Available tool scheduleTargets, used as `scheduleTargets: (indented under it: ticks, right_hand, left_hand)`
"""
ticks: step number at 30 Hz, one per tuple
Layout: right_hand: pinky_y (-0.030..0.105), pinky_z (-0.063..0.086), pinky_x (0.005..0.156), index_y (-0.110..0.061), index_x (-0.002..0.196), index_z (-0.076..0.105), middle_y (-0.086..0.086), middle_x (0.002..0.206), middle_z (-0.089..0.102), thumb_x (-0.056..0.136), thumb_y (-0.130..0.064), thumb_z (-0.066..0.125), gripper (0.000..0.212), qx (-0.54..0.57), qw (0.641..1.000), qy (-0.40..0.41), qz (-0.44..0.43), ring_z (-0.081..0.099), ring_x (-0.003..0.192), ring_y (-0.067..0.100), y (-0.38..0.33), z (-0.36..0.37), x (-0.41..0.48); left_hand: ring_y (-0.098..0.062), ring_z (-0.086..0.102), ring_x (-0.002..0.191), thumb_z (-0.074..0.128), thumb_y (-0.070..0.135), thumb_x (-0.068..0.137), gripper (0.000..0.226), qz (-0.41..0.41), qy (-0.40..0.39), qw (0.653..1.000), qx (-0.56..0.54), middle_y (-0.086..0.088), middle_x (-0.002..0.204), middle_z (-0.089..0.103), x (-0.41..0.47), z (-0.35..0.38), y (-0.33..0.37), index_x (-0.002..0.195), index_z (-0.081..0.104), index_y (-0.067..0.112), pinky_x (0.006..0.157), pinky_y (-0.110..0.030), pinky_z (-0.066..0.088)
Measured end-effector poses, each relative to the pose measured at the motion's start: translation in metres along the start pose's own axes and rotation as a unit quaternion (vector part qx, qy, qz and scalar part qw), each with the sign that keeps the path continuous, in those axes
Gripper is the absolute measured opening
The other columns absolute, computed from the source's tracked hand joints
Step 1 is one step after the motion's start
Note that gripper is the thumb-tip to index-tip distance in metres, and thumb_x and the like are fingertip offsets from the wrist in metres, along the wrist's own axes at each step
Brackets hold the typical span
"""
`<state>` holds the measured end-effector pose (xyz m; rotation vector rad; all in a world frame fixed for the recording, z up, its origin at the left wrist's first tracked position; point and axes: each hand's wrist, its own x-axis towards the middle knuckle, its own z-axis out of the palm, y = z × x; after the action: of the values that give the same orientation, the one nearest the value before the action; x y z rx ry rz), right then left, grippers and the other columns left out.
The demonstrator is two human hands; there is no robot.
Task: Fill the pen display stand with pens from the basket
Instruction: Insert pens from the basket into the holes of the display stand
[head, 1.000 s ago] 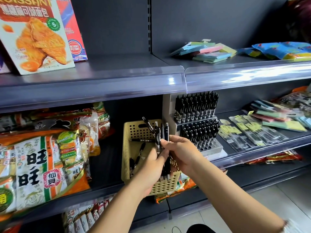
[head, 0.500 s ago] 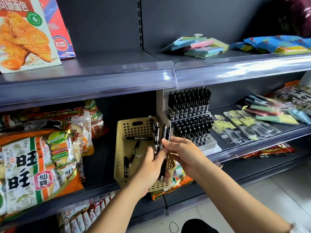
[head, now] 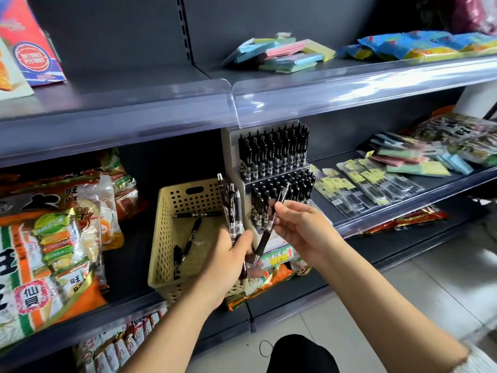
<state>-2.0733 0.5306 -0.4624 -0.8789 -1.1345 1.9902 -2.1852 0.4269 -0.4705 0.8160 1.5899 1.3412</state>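
Observation:
A beige perforated basket [head: 172, 227] stands on the middle shelf with a few black pens [head: 189, 238] lying inside. To its right is the tiered pen display stand [head: 274, 168], both tiers packed with black pens. My left hand [head: 228, 257] grips a bunch of black pens [head: 232, 208] upright in front of the basket's right wall. My right hand [head: 301, 227] pinches a single black pen [head: 271, 224], slanted, its top end over the stand's lower tier.
Snack bags [head: 53, 238] fill the shelf left of the basket. Packaged refills [head: 360, 187] and coloured note pads [head: 414, 162] lie right of the stand. The upper shelf [head: 295, 100] overhangs the stand closely. More packets sit on the shelf below.
My right hand has pulled one pen out of the bunch and drawn it to the right, towards the stand. The left hand keeps the other pens. The view has shifted left.

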Motion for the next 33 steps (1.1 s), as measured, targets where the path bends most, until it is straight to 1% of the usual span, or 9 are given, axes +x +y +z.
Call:
scheduleTargets:
  ticks: [4, 11, 20, 22, 23, 25, 26, 30, 33]
  right_hand:
    - [0.018, 0.054, 0.057, -0.001, 0.114, 0.053, 0.013, 0.092, 0.058, 0.089, -0.004, 0.058, 0.025, 0.041, 0.998, 0.054, -0.004, 0.056, 0.062, 0.009, -0.008, -0.025, -0.001]
    - [0.021, 0.055, 0.064, -0.006, 0.093, 0.060, 0.009, 0.087, 0.069, 0.093, -0.002, 0.050, 0.011, 0.033, 0.999, 0.028, -0.034, 0.056, 0.065, 0.013, -0.015, -0.044, -0.008]
    - [0.021, 0.057, 0.064, 0.000, 0.107, 0.061, 0.013, 0.089, 0.064, 0.089, -0.010, 0.059, 0.021, 0.031, 0.999, 0.034, -0.020, 0.062, 0.066, 0.012, -0.009, -0.058, -0.009]
    - [0.021, 0.057, 0.063, 0.003, 0.107, 0.062, 0.013, 0.083, 0.062, 0.087, -0.009, 0.061, 0.023, 0.014, 0.999, 0.048, -0.005, 0.065, 0.067, 0.012, -0.009, -0.067, -0.009]
    - [0.021, 0.057, 0.064, 0.003, 0.104, 0.063, 0.012, 0.081, 0.062, 0.087, -0.008, 0.061, 0.020, 0.010, 0.999, 0.052, -0.002, 0.065, 0.069, 0.013, -0.011, -0.071, -0.009]
    - [0.020, 0.057, 0.064, 0.002, 0.100, 0.063, 0.012, 0.080, 0.063, 0.087, -0.004, 0.059, 0.015, 0.003, 0.997, 0.074, -0.011, 0.065, 0.070, 0.015, -0.020, -0.080, -0.007]
    - [0.019, 0.057, 0.064, 0.002, 0.097, 0.063, 0.012, 0.080, 0.064, 0.088, -0.002, 0.058, 0.011, -0.016, 0.995, 0.099, -0.026, 0.065, 0.070, 0.016, -0.026, -0.085, -0.004]
    - [0.029, 0.058, 0.075, -0.009, 0.076, 0.063, 0.018, 0.087, 0.068, 0.085, -0.003, 0.065, 0.011, -0.183, 0.947, 0.228, -0.130, 0.067, 0.075, 0.023, -0.047, -0.099, 0.020]
    - [0.039, 0.056, 0.082, -0.017, 0.071, 0.063, 0.010, 0.079, 0.069, 0.085, -0.007, 0.067, 0.018, -0.291, 0.902, 0.269, -0.171, 0.068, 0.082, 0.030, -0.050, -0.099, 0.039]
  left_hand:
    - [-0.011, 0.040, 0.039, 0.046, 0.026, 0.097, 0.022, 0.028, 0.011, 0.998, 0.060, 0.003, 0.049, 0.045, 0.006, 0.006, -0.006, 0.087, 0.039, 0.008, 0.052, -0.027, 0.042]
    - [-0.003, 0.033, 0.039, 0.058, 0.037, 0.089, 0.033, -0.003, -0.034, 0.998, 0.050, 0.004, 0.057, 0.041, 0.010, 0.023, -0.004, 0.112, 0.046, 0.016, 0.038, -0.018, 0.031]
    - [0.001, 0.038, 0.036, 0.068, 0.020, 0.084, 0.019, 0.020, -0.019, 0.996, 0.079, 0.002, 0.074, 0.053, 0.017, 0.039, -0.008, 0.094, 0.051, 0.020, 0.036, -0.019, 0.030]
    - [-0.004, 0.054, 0.048, 0.068, 0.027, 0.082, 0.028, 0.029, -0.009, 0.994, 0.106, 0.001, 0.085, 0.061, 0.019, 0.039, -0.010, 0.103, 0.052, 0.018, 0.044, -0.024, 0.041]
    - [-0.015, 0.065, 0.068, 0.068, 0.034, 0.081, 0.040, 0.029, -0.005, 0.992, 0.120, -0.004, 0.098, 0.064, 0.020, 0.039, -0.010, 0.113, 0.051, 0.016, 0.055, -0.033, 0.051]
    - [-0.041, 0.054, 0.112, 0.064, 0.045, 0.080, 0.063, 0.022, 0.003, 0.990, 0.142, -0.015, 0.126, 0.056, 0.022, 0.038, -0.012, 0.129, 0.042, 0.013, 0.087, -0.055, 0.047]
    - [-0.044, 0.048, 0.118, 0.062, 0.048, 0.080, 0.066, 0.022, 0.002, 0.990, 0.139, -0.018, 0.129, 0.053, 0.023, 0.037, -0.011, 0.132, 0.041, 0.013, 0.092, -0.058, 0.044]
    - [-0.036, 0.062, 0.095, 0.059, 0.054, 0.081, 0.067, 0.036, 0.015, 0.993, 0.113, -0.025, 0.120, 0.055, 0.029, 0.033, -0.009, 0.131, 0.042, 0.012, 0.082, -0.055, 0.050]
    - [-0.003, 0.051, 0.045, 0.053, 0.060, 0.077, 0.075, 0.041, 0.018, 0.994, 0.096, -0.021, 0.108, 0.061, 0.032, 0.032, -0.005, 0.134, 0.038, 0.012, 0.042, -0.023, 0.043]
